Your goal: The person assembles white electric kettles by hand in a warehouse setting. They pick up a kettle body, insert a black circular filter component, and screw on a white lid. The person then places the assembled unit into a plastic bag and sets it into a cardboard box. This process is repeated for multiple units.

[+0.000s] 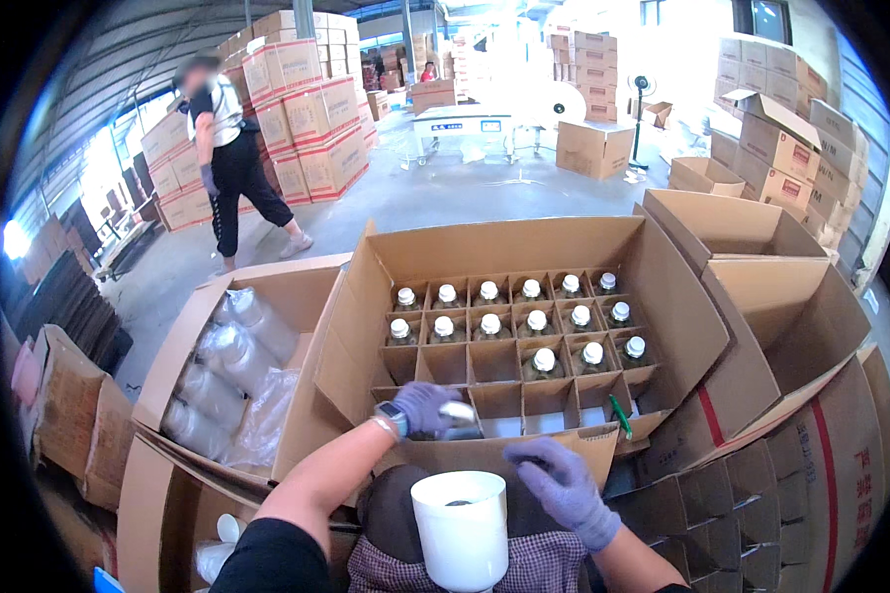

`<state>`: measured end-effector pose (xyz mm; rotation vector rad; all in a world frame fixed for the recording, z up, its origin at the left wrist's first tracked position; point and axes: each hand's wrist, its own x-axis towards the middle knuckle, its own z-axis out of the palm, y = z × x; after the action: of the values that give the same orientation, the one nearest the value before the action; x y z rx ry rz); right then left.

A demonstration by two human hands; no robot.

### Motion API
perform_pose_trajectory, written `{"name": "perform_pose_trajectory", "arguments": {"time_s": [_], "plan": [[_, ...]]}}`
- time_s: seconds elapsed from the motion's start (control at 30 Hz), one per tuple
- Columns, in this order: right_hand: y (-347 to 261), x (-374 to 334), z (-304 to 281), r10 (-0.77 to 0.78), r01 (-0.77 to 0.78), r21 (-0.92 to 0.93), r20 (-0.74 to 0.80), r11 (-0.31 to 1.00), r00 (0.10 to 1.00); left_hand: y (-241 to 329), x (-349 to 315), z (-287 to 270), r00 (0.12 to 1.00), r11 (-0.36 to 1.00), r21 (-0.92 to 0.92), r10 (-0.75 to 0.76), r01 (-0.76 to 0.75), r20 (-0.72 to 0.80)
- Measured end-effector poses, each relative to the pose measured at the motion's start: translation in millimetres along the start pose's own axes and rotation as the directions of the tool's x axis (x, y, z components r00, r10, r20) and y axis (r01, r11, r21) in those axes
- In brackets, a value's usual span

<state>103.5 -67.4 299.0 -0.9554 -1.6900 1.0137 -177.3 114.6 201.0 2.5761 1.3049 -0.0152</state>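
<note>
A large open cardboard box stands before me, split by a cardboard divider into cells. Several clear bottles with white caps stand upright in its cells, and some front cells hold none. My left hand, in a grey-purple glove, is closed over the front left cells around a blurred, white-capped bottle. My right hand, also gloved, hovers at the box's near edge with its fingers apart and nothing in it. Between my forearms a white cylindrical tub stands at my lap, something dark inside.
A green strip-like thing sticks up at the front right cells. Left is a carton of plastic-wrapped clear bottles. Right are open cartons and cardboard dividers. Beyond, a person walks beside stacked cartons.
</note>
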Motion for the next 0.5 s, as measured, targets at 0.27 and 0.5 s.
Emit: {"name": "perform_pose_trajectory", "arguments": {"time_s": [0.27,0.5], "plan": [[-36.3,31.9,24.3,-0.273,0.286,0.217,-0.086,0.933,0.958,130.6,-124.5,-93.3,0.934,-0.437,-0.883,-0.357,-0.173,-0.006],[-83.3,26.2,39.8,-0.656,0.655,-0.307,0.114,0.691,0.746,184.4,-180.7,-87.8,0.848,0.085,-0.899,-0.304,-0.429,-0.434]]}}
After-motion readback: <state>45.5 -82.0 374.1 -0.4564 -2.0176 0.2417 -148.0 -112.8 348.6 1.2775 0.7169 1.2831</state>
